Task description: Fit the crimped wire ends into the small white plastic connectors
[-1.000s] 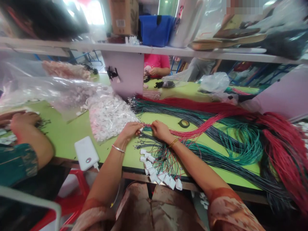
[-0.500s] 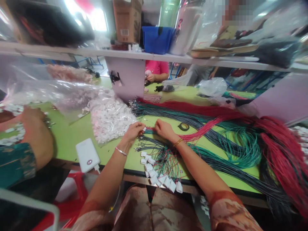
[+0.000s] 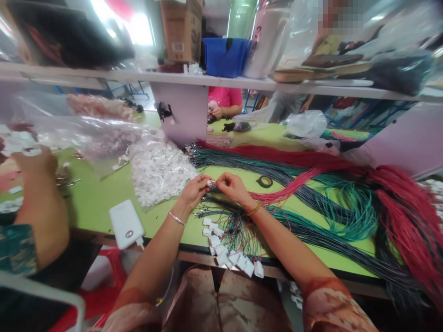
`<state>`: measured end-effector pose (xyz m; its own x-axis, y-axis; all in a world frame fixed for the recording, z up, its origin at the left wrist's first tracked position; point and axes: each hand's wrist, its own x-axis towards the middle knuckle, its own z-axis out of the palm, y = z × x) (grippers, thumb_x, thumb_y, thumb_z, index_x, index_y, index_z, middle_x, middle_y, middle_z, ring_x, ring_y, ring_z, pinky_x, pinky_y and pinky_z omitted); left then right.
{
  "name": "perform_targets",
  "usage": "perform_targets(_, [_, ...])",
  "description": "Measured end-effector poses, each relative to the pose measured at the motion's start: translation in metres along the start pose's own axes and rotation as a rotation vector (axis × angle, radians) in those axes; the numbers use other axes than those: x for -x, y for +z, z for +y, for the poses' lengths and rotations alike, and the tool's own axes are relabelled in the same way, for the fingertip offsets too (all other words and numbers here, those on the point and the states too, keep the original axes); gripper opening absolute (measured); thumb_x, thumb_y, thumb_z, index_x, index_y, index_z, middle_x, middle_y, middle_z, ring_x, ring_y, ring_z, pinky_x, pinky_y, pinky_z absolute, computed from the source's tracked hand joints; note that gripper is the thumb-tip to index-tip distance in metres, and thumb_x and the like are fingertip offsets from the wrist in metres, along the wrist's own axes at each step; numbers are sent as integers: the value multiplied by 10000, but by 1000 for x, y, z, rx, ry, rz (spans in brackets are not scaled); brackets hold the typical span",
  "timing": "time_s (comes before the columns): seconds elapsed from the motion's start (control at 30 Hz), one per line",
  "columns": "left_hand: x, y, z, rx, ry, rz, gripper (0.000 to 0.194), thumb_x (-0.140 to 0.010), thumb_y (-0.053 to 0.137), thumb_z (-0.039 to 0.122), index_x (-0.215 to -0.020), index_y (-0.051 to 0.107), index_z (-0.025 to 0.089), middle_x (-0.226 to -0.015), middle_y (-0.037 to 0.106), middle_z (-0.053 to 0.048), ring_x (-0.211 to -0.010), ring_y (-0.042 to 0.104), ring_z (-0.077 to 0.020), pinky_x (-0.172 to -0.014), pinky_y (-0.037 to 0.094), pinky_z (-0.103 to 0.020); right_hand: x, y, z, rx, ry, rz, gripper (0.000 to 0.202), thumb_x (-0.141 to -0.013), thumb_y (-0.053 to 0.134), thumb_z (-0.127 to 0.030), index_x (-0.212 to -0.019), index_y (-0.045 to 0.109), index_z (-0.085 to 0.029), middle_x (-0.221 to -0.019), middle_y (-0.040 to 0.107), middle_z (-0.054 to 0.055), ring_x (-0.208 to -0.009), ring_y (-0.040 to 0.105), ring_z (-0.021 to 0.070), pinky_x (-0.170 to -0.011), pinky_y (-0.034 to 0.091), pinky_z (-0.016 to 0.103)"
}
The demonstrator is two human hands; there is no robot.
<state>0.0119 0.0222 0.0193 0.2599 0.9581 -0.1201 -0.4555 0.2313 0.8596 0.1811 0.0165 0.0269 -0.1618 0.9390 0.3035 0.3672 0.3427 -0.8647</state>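
Observation:
Between the fingers of my left hand is a small white connector, pinched near its end. My right hand is closed in a pinch on a thin wire right beside the connector; the wire's colour is hard to make out. Below both hands lie dark wires with metal tips. Nearer the table edge is a cluster of finished-looking white connectors joined to red, green and black wires. Red wires run off to the right from under my right wrist.
A clear bag of white connectors lies left of my hands. A white power bank with a cable sits near the front edge. A tape roll and long wire bundles spread rightward. At far left is a co-worker's arm.
My right hand has moved slightly left, its fingertips now close to the connector in my left hand. The co-worker's hand at far left has risen with white pieces.

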Motion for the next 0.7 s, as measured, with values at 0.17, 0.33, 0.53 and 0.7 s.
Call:
perform_targets(0.17, [0, 0, -2, 17, 5, -31, 156, -708, 725, 191, -806, 624, 124, -835, 647, -46, -695, 581, -90, -634, 463, -195, 7, -2, 4, 54, 9, -10, 120, -719, 545, -279, -692, 566, -164, -613, 537, -27, -552, 413, 92, -547, 341, 219])
perform_targets(0.33, [1, 4, -6, -47, 24, -10, 234, -650, 776, 217, -807, 632, 121, -749, 651, -28, -630, 563, -80, -618, 452, -201, 8, 4, 3, 110, -37, -7, 154, -746, 557, -308, -689, 555, -166, -611, 537, -20, -542, 408, 93, -537, 325, 221])
perform_targets(0.53, [1, 11, -10, -98, 40, 102, 245, -605, 786, 226, -767, 644, 109, -652, 629, -4, -568, 546, -68, -584, 432, -194, 9, 3, 3, 249, -145, -20, 145, -801, 531, -267, -719, 583, -160, -661, 590, 6, -589, 464, 106, -584, 334, 223])
perform_targets(0.7, [1, 11, -11, -165, 49, 119, 215, -604, 765, 221, -741, 640, 113, -631, 621, -3, -551, 534, -72, -559, 414, -198, 12, 4, 1, 348, -126, -44, 189, -816, 528, -275, -668, 557, -161, -608, 554, -3, -546, 426, 101, -545, 286, 227])
